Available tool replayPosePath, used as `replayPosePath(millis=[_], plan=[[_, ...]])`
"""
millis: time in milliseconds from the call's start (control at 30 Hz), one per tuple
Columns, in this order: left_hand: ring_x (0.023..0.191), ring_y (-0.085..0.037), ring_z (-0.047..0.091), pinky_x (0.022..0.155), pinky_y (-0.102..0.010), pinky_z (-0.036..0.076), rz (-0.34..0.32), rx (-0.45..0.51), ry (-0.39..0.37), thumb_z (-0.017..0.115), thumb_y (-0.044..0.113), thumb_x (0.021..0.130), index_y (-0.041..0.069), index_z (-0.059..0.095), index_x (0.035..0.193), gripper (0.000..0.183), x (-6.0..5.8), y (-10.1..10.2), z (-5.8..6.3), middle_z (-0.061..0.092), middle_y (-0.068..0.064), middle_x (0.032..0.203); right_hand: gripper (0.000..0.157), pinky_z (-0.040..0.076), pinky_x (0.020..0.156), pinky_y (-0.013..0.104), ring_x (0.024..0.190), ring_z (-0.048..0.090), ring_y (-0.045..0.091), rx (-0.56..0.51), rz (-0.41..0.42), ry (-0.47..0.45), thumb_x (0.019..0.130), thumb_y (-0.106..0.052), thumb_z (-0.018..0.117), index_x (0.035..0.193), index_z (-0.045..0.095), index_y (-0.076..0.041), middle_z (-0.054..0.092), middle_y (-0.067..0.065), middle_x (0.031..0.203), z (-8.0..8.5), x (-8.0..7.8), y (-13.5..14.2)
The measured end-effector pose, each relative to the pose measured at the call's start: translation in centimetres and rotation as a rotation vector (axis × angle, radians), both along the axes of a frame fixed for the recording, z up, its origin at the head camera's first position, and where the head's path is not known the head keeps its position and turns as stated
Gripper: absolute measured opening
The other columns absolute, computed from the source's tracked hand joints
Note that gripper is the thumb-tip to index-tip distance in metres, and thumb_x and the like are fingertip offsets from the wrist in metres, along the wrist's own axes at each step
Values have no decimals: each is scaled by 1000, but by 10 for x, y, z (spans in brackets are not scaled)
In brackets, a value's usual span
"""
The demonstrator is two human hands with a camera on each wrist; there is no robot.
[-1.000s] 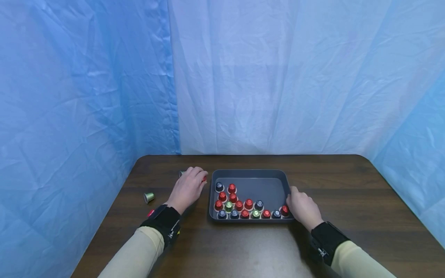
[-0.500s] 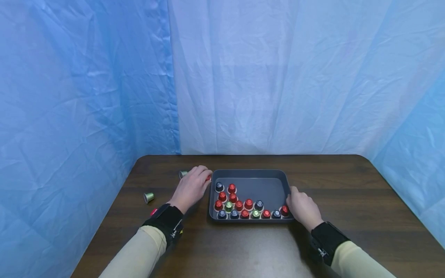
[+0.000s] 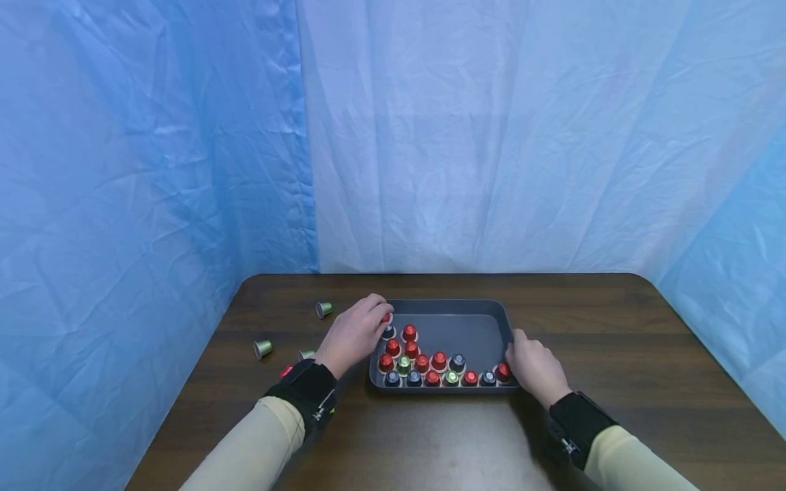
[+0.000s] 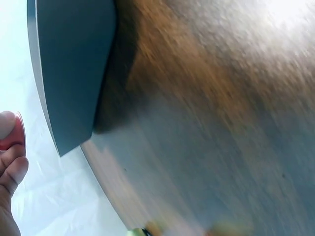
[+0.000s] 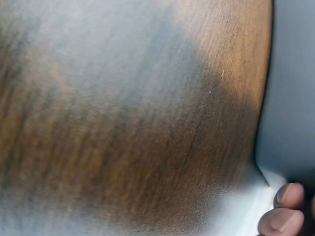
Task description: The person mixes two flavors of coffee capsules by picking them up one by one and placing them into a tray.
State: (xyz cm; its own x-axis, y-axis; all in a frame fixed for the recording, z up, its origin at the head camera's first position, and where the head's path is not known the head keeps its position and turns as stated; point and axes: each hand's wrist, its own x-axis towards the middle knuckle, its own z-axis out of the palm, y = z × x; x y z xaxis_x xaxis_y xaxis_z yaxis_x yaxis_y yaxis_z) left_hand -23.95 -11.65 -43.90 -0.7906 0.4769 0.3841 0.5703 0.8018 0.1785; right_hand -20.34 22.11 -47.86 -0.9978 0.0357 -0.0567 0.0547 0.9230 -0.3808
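Observation:
A dark grey baking tray (image 3: 463, 329) holds red, dark blue and green coffee capsules, standing in rows along its front and left side. My left hand (image 3: 355, 335) pinches a red coffee capsule (image 3: 387, 318) at the tray's back left corner, behind a dark blue capsule (image 3: 388, 332). In the left wrist view, thumb and fingers grip that red capsule (image 4: 17, 135) above the tray wall (image 4: 74, 69). My right hand (image 3: 539, 365) holds the tray's right rim. Its fingertips (image 5: 290, 195) show beside the tray's side (image 5: 293, 93) in the right wrist view.
On the brown wooden table (image 3: 614, 327), a green capsule (image 3: 323, 309) and another green capsule (image 3: 263, 349) lie left of the tray. A third capsule (image 3: 305, 354) is partly hidden by the left wrist. Blue sheeting (image 3: 491, 136) hangs behind and at both sides.
My left hand has moved right with the red capsule, from beside the tray to over its back left corner. Green capsules behind the hand came into view. The right hand and tray stayed still.

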Motion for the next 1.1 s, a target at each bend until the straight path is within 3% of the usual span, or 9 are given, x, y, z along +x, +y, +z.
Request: replayPosePath(millis=[867,1100], plan=[[112,-14,64,99,-32,54,-137,-59,-109,77,13,92,11,69,128,37,9,36,-4,63,-1,120,39,50,54,32,65,60,19,-16,12,19,103,-13,57,131,50,12,66,17,89,1,2,0],[106,-12,66,98,-29,54,-161,-76,-117,78,13,91,13,69,125,35,12,44,-6,62,1,119,37,52,55,33,66,61,19,-14,16,26,102,-13,58,130,51,12,66,16,88,0,2,0]])
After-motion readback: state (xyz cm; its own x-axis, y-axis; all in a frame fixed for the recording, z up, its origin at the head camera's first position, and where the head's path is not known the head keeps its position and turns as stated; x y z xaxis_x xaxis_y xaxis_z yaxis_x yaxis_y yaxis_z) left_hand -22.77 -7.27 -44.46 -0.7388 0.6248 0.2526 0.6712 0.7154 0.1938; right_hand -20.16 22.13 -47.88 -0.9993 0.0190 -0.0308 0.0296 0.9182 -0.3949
